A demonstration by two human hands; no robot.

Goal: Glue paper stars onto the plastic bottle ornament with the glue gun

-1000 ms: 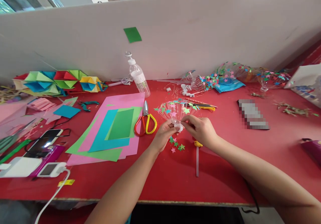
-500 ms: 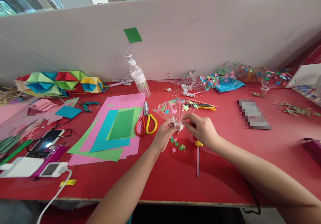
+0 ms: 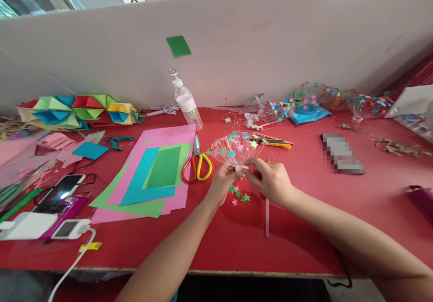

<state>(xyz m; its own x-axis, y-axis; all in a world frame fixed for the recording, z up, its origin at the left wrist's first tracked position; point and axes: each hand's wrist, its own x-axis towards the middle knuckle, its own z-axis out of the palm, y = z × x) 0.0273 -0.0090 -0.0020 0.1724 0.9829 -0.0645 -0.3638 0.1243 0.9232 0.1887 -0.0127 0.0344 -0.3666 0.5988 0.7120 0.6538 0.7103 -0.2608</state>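
Observation:
My left hand (image 3: 221,182) grips the narrow neck end of a cut clear plastic bottle (image 3: 233,146), its strips fanned out and dotted with colored paper stars. My right hand (image 3: 272,180) pinches at the same neck with thumb and forefinger, from the right. The exact point of its grip is partly hidden by the fingers. Below the hands lie several loose paper stars (image 3: 244,198). A thin pale stick (image 3: 267,223) runs under my right hand, which covers its middle; a slim tip in line with it shows above the knuckles.
Red-and-yellow scissors (image 3: 196,167) lie left of the hands, beside stacked colored paper sheets (image 3: 133,180). A yellow cutter (image 3: 279,144) is behind. Further back stand a bottle (image 3: 189,106) and more star-covered plastic pieces (image 3: 284,108). Phones and a white cable (image 3: 76,257) occupy the left.
The fanned bottle has turned slightly in my hands. My right hand has shifted a little down, now covering the stick's yellow part that showed before.

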